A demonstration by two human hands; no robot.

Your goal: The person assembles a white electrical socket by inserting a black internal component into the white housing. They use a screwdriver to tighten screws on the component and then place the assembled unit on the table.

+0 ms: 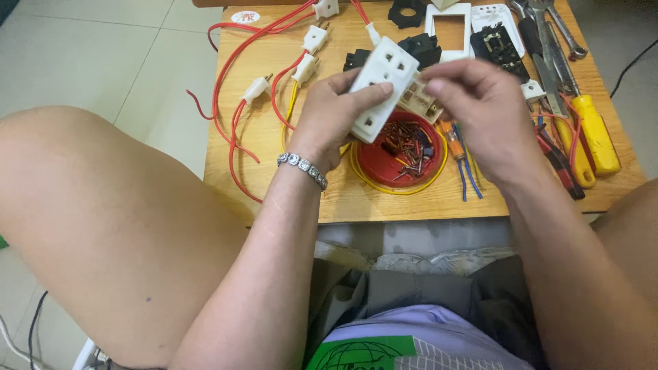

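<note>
- Nearest the camera are the person's bare knees and lap, with a small wooden table (288, 199) just beyond them.
- The left hand (329, 116) grasps a white multi-outlet socket block (380, 85), thumb across its face, holding it tilted in the air above a red dish of screws (401, 154).
- The right hand (480, 113) pinches the beige inner part (421, 101) that sticks out at the block's right edge; its fingertips are closed on it.
- To do this well, I judge the left grip should stay firm and the block should stay over the dish, so any loose screw or contact drops there and not to the floor.
- The right hand should work the inner part straight and gently; twisting could bend the contacts or crack the plastic.
- Red wires with white plugs (312, 41) lie at the table's left, near the left wrist; they are best kept away from the block.
- Yellow-handled screwdrivers (596, 133) and pliers lie at the right, near the right hand.
- Black and white socket parts (449, 27) lie at the far edge.
</note>
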